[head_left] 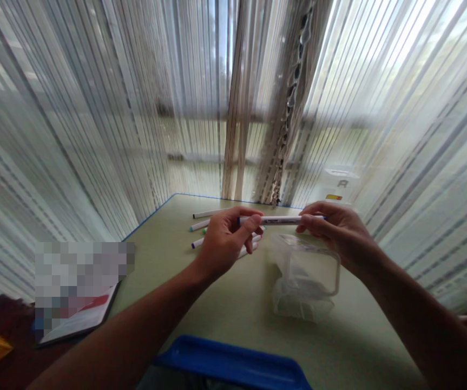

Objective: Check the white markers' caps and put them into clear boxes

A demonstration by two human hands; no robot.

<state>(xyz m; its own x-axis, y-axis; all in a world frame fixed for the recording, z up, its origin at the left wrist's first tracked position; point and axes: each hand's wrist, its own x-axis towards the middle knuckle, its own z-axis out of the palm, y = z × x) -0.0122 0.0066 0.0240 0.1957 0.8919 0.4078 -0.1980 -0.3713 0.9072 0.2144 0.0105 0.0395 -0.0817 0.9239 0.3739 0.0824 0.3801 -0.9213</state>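
Held level above the table is a white marker pen (281,220) with blue ends. My left hand (227,233) pinches its left end between thumb and fingers. At the other end, my right hand (334,225) grips it the same way. Below and behind my left hand lie several more white marker pens (201,225) with differently coloured tips, partly hidden by that hand. A clear plastic box (306,276) rests on the table just below my right hand. What is inside the box is too blurred to tell.
The pale green table (233,303) has a blue edge. A blue tray-like rim (233,360) sits at the near side. A partly blurred flat item (91,314) lies at the left edge. Striped string curtains (201,97) hang behind, with a white container (339,184) at the back right.
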